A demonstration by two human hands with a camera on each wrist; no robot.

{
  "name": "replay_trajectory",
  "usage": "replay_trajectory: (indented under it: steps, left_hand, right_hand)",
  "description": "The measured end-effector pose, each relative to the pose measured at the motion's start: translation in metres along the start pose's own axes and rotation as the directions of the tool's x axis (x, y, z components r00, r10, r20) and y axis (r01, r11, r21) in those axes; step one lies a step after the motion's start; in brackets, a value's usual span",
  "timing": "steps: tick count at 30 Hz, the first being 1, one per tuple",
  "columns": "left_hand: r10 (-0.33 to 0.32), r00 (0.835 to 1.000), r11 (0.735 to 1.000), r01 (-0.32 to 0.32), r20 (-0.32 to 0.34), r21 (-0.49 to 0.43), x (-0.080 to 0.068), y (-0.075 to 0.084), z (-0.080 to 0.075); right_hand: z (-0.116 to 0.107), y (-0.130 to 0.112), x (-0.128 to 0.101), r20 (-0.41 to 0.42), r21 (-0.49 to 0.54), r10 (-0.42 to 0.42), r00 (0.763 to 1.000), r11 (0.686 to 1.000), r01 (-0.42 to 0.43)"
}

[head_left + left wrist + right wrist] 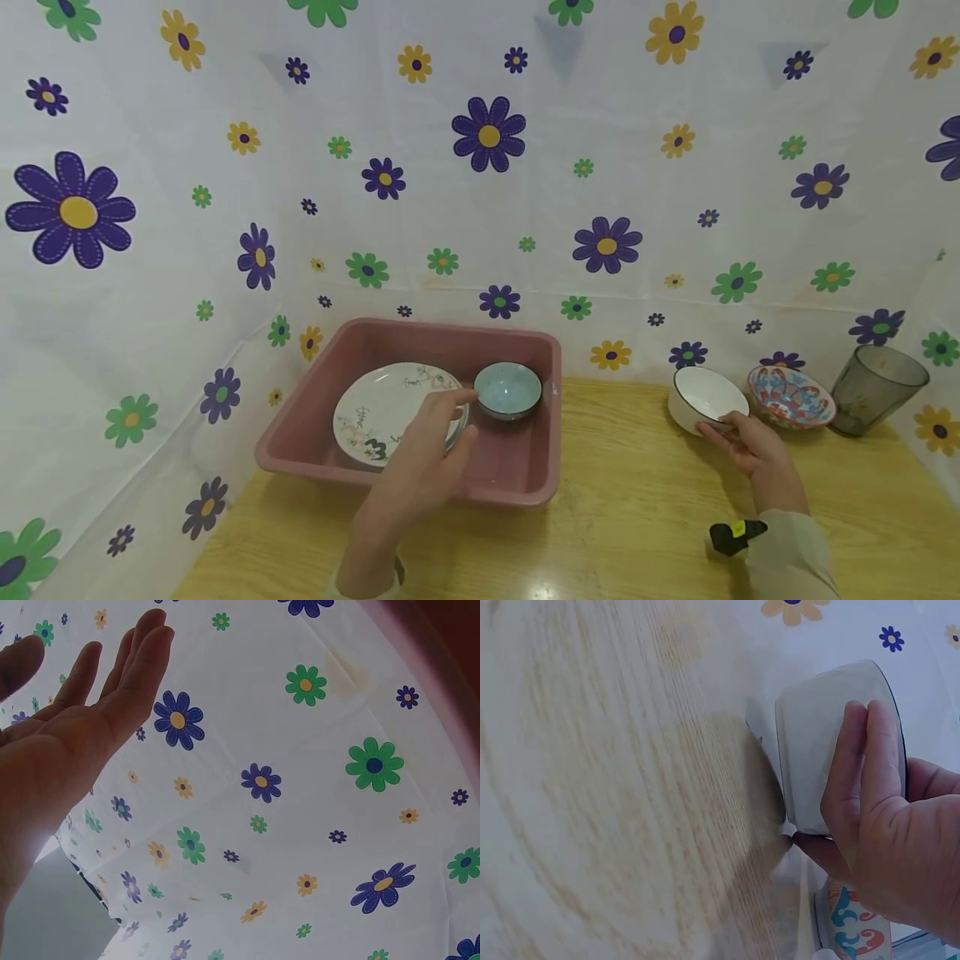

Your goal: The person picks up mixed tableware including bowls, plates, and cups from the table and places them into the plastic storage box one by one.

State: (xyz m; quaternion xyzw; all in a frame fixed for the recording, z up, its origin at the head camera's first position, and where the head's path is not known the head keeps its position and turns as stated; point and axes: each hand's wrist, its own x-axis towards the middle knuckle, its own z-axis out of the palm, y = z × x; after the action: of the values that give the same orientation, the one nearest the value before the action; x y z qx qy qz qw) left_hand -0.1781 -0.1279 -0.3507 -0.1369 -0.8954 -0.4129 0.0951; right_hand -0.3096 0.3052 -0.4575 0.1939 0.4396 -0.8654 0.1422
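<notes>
My right hand (753,454) grips a white bowl (708,398) with a dark rim at the right of the table. In the right wrist view, fingers (881,750) lie along the bowl's outer wall (817,742), and the thumb side is at the rim. My left hand (427,454) is held over a pink basin (408,332), fingers extended and holding nothing. Inside the basin are a white plate (390,404) with painted branches and a small light-blue bowl (508,388). In the head view, the left fingertips overlap the blue bowl's near-left edge.
Right of the white bowl stands a red-and-blue patterned bowl (791,398), then a dark translucent cup (877,390) near the table's right side. A white flower-print sheet (540,192) hangs behind and beside the wooden table (622,492).
</notes>
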Motion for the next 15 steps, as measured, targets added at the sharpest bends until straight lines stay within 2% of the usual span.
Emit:
replay_trajectory:
  steps: [4,7,15]
  left_hand:
    - [0.004,1.000,1.000,-0.004,-0.001,-0.007,-0.001,0.000,0.001]
    - [0.003,1.000,1.000,-0.003,-0.005,-0.004,-0.001,0.000,0.000]
    - [-0.001,1.000,1.000,0.001,0.004,-0.012,-0.001,0.001,0.001]
  right_hand:
    - [0.002,-0.001,-0.006,-0.036,0.070,0.031,0.999,0.997,-0.029]
    - [0.004,-0.001,-0.011,-0.040,0.071,0.023,0.999,0.997,-0.020]
    - [0.019,0.002,-0.028,0.048,-0.046,-0.064,0.997,0.997,0.066]
